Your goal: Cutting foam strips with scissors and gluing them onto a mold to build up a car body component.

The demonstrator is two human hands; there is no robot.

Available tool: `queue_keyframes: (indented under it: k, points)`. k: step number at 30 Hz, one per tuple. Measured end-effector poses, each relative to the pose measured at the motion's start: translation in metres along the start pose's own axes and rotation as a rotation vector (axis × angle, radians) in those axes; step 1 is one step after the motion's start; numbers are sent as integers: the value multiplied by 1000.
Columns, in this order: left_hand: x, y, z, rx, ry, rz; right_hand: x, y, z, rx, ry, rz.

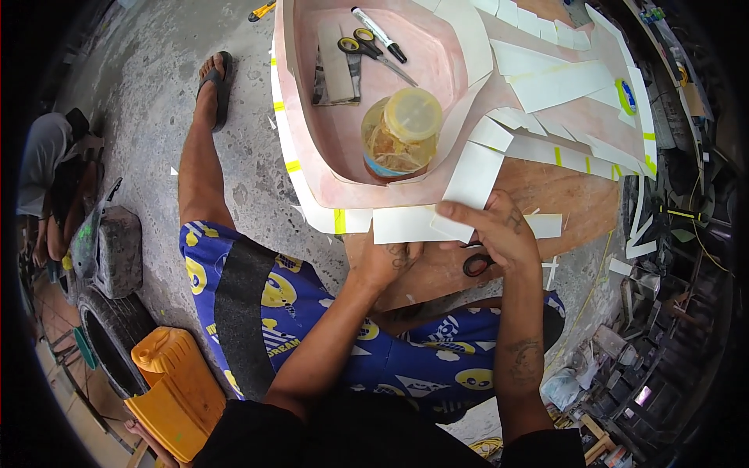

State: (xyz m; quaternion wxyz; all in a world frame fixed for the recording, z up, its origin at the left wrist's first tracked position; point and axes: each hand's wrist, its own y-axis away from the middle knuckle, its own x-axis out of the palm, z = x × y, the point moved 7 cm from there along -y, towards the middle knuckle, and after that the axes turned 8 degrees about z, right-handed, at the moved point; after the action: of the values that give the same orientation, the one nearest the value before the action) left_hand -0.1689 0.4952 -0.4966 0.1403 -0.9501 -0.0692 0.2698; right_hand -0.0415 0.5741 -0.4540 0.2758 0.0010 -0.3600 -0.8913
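A white card strip lies along the near rim of a pinkish curved mould, and a second white strip slants across its right end. My right hand pinches the overlap, thumb on top and fingers mostly behind. My left hand is curled against the first strip from below, its fingertips hidden behind the card. Just under my right hand shows the dark loop handle of a pair of scissors; the blades are hidden.
Inside the mould stand a yellow-lidded plastic jar, black-and-yellow scissors and a marker. White card pieces cover its right part. A brown board lies beneath. A cut yellow jerrycan and a tyre stand left; clutter lines the right.
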Motion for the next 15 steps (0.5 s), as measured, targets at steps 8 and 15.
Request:
queue_keyframes:
  k: [8,15]
  points:
    - [-4,-3,-5,-2,-5,-5,-2,-6,-9,-55,18,14]
    - [-11,-9,-10,8,15,-22,-8,-3,-4,-82,19,-47]
